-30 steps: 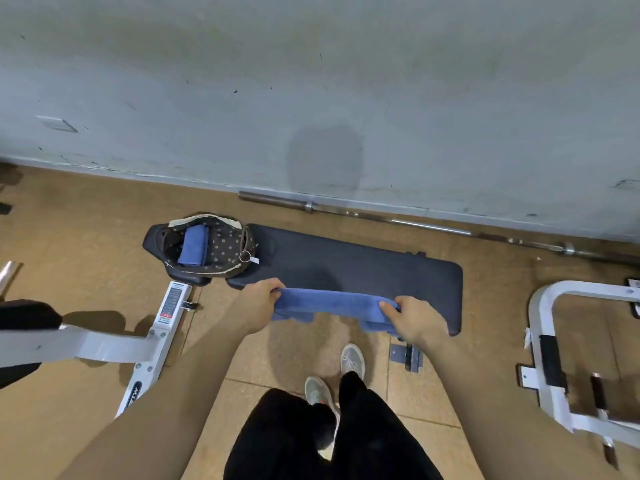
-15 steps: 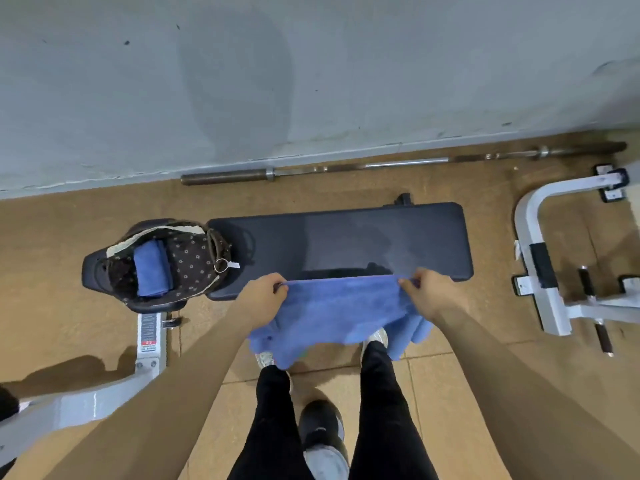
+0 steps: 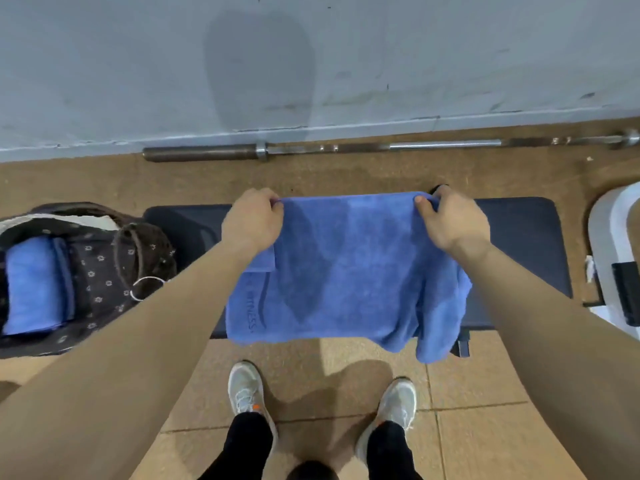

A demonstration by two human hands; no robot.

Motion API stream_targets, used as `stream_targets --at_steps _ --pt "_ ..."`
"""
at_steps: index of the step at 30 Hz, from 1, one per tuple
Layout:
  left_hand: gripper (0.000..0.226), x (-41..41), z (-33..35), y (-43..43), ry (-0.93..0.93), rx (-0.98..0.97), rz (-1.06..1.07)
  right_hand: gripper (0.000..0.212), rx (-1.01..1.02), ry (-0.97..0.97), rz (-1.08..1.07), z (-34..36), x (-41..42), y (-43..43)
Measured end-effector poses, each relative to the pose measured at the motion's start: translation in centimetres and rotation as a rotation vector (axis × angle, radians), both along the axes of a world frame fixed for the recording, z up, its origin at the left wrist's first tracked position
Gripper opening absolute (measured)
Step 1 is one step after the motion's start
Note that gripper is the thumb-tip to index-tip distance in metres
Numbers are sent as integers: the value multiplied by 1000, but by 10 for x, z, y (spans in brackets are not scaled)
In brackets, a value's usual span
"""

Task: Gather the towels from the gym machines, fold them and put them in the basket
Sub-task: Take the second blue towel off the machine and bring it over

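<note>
A blue towel [image 3: 346,271] lies spread over the black padded bench [image 3: 519,244], its near edge hanging over the bench's front. My left hand [image 3: 254,220] pinches the towel's far left corner and my right hand [image 3: 450,223] pinches its far right corner, both near the bench's far edge. At the left stands a dark patterned fabric basket [image 3: 114,271] on the bench's seat end, with a folded blue towel [image 3: 34,285] inside it.
A steel barbell [image 3: 346,148] lies on the floor along the grey wall. A white machine frame [image 3: 613,244] stands at the right edge. My two shoes [image 3: 247,393] are on the tan tiled floor in front of the bench.
Both hands have carried the towel forward from the bench's near edge across to its far edge, so the towel now lies spread over the pad. The view has closed in on the bench.
</note>
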State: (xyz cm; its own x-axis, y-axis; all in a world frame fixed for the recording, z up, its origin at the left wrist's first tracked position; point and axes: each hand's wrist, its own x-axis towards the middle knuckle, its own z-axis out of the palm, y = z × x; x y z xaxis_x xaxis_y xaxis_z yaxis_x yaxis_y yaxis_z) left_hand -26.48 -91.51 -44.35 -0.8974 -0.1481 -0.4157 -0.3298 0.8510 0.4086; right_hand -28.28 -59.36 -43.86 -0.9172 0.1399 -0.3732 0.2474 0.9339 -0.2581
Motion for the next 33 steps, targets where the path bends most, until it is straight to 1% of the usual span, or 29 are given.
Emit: stream_targets --at_steps 4,8,11,13,15,17,19,20,22,24,26,27,29,31,32,33 --pt "24 -15 -44 -5 151 -50 -4 39 110 90 80 -44 -18 -4" --pt "20 -20 -66 -11 187 -94 -85 32 150 104 95 -64 -22 -8" --pt "17 -24 -69 -17 203 -10 -49 33 155 187 108 -61 -25 -20" --pt "25 -21 -66 -22 243 60 -25 32 132 276 140 -56 -26 -37" --pt "28 -13 -65 -25 317 67 -26 30 104 354 198 -54 -24 -60" --pt "24 1 -62 -28 430 38 -28 28 61 408 268 -54 -19 -87" --pt "16 22 -60 -31 542 0 -26 26 -1 409 325 -54 -5 -112" --pt "12 34 -58 -32 573 -10 -20 24 -29 407 348 -54 4 -123" --pt "9 57 -58 -37 556 -15 -22 23 -75 392 370 -54 28 -138" --pt "19 78 -60 -42 486 -64 -93 26 -100 370 376 -55 56 -147" --pt "34 95 -65 -49 391 -138 -187 36 -96 337 418 -59 84 -155" --pt "37 100 -68 -53 364 -154 -214 42 -82 319 452 -62 96 -157" --pt "33 102 -68 -59 371 -151 -224 53 -48 279 514 -71 116 -161" --pt "23 100 -66 -63 412 -187 -234 61 -6 244 548 -82 132 -161" --pt "18 98 -64 -64 434 -213 -223 65 20 249 559 -88 139 -161" --pt "16 93 -61 -65 457 -212 -168 68 42 262 561 -93 144 -161"
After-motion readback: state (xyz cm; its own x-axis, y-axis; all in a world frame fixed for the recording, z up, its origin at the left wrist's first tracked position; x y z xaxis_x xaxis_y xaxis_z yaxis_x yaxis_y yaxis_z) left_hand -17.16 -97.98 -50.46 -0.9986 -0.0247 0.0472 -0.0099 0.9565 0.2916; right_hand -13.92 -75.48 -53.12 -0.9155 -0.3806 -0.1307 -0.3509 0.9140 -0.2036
